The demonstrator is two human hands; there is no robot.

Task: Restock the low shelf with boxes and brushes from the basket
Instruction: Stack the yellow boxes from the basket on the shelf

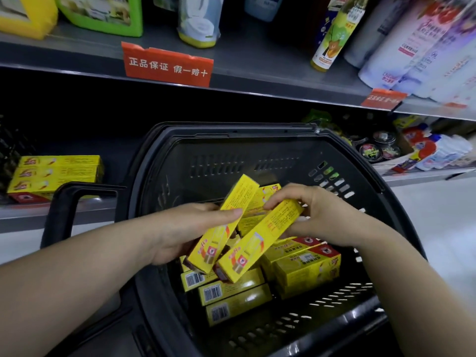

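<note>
A black plastic basket [257, 150] sits in front of me with several long yellow boxes [304, 269] lying in it. Above the basket, my left hand [185, 230] grips one long yellow box [226, 217], tilted with its far end raised. My right hand [319, 215] pinches a second yellow box [260, 240] that lies beside the first one, tilted the same way. On the low shelf [77, 212] at the left stands a small stack of the same yellow boxes [56, 173]. No brushes show in the basket.
The basket's black handle [64, 210] stands up at the left, in front of the low shelf. An upper shelf [257, 81] with bottles, jugs and red labels [167, 64] overhangs. Tins and packets [412, 150] fill the low shelf at the right. Pale floor lies to the right.
</note>
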